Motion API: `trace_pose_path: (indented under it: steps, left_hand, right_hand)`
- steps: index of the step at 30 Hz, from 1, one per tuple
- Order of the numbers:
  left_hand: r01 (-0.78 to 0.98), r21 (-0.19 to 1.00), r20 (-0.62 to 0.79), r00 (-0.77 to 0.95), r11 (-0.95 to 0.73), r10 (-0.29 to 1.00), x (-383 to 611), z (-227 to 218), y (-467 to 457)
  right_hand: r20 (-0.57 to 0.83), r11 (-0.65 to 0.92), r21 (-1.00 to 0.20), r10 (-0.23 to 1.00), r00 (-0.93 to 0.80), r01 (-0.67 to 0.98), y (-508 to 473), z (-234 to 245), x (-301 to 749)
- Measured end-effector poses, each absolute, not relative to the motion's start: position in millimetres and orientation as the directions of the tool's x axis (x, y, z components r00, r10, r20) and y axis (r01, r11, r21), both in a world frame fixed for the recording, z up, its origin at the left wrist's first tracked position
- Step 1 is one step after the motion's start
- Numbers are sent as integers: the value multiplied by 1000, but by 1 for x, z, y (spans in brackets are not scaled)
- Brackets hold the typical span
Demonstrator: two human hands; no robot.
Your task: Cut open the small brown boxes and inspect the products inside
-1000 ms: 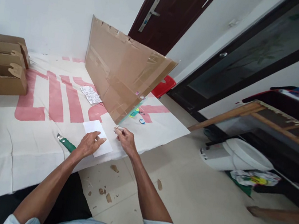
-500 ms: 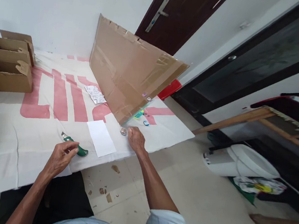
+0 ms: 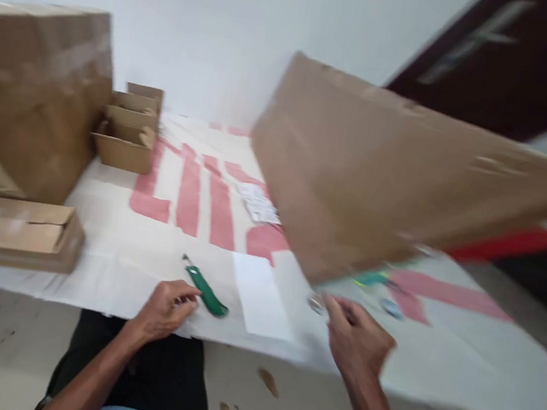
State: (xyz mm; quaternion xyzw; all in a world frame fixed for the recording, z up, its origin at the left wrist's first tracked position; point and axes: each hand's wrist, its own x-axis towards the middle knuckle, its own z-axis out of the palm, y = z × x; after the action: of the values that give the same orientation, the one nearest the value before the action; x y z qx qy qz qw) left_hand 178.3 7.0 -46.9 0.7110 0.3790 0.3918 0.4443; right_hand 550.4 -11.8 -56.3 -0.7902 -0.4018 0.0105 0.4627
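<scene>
My left hand (image 3: pixel 170 309) is at the front edge of the table, fingers loosely curled and holding nothing. Its fingertips are close beside a green utility knife (image 3: pixel 209 292), whose blade end points away from me to the left. My right hand (image 3: pixel 360 334) is closed, with thumb and forefinger together, right beside a small round shiny object (image 3: pixel 315 303). Blur hides whether the fingers grip it. A blank white sheet of paper (image 3: pixel 261 297) lies between the hands. Behind my right hand, a large sheet of brown cardboard (image 3: pixel 359 169) stands tilted.
At the left are a large cardboard box (image 3: pixel 42 87), a closed flat box (image 3: pixel 12 231) and small open boxes (image 3: pixel 124 148). A printed crumpled paper (image 3: pixel 258 203) lies on the white cloth (image 3: pixel 145 262). Green-yellow scissors-like item (image 3: pixel 370 278) and a small blue-white roll (image 3: pixel 391 308) lie right.
The view has swung left, bringing the large box into sight. My left hand has come off the utility knife to its left side. The right hand stays by the small round object.
</scene>
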Motion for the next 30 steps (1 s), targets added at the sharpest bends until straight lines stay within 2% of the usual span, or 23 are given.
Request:
trace_pose_path:
  steps: [4,7,9,10,12,14,18,20,22,24,26,28,30]
  left_hand:
    - [306,826,388,304,-475,870,153,-35,-2]
    - [514,637,587,159,-574,794,115,-6,-5]
    - [701,488,679,70,-520,731,81,18,-6]
    - [795,420,691,35,-439,722,62,28,-6]
    - [931,294,627,-18,-216,779,23,44,-2]
    - [983,182,506,-79,-17,859,-8,52,3]
    - [989,28,303,-147,145,942,-18,45,13]
    - [985,20,292,-170,171,941,6,38,14]
    - [990,56,303,-141,130,943,34,36,10]
    - [991,132,338,-53,8,940,52,40,3]
    - [972,226,438,-44,-63,898,45,49,-5]
    - [948,318,549,-203,22,811,14,57,-10]
    - [887,413,547,-422,206,723,-28,60,-9]
  right_hand:
    - [280,-166,-698,832,479,696,-21,-88,484]
    - [297,-77,-696,874,383,714,-32,-93,435]
    - [334,-20,-697,875,350,717,-36,-93,413]
    - [352,2,-698,872,341,716,-38,-93,406]
    - [381,38,-694,867,321,719,-40,-96,400]
    - [403,77,-684,869,288,725,-42,-102,401]
    - [439,132,-668,864,244,733,-41,-111,401]
    - [451,150,-662,862,230,734,-37,-109,395]
    - [453,187,-660,871,187,728,-31,-103,387]
    - [456,239,-658,881,126,714,-25,-94,379]
    - [468,282,-649,880,78,707,-22,-88,376]
    - [479,302,-642,876,61,705,-21,-85,376]
    - [470,294,-649,880,65,702,-23,-87,379]
